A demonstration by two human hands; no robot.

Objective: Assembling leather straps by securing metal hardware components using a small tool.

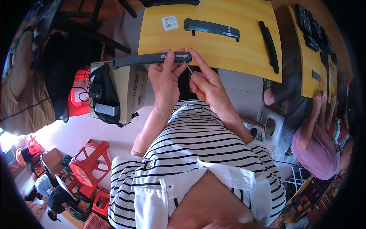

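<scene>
A long dark plastic strip with white lettering near one end is held in my left hand. My thumb lies over its face and the fingers pass behind; the plain end sticks out to the left. My right hand is closed round a screwdriver with a yellow-orange handle, mostly hidden by my fingers. Its thin metal shaft points up at the lettered end of the strip, and the tip is at its lower edge. My right index finger stretches up beside that end.
On the yellow table ahead lie a similar dark strip, a white label and a black bar. A cardboard box with a black bag stands at left. Other people sit on both sides; a red stool is lower left.
</scene>
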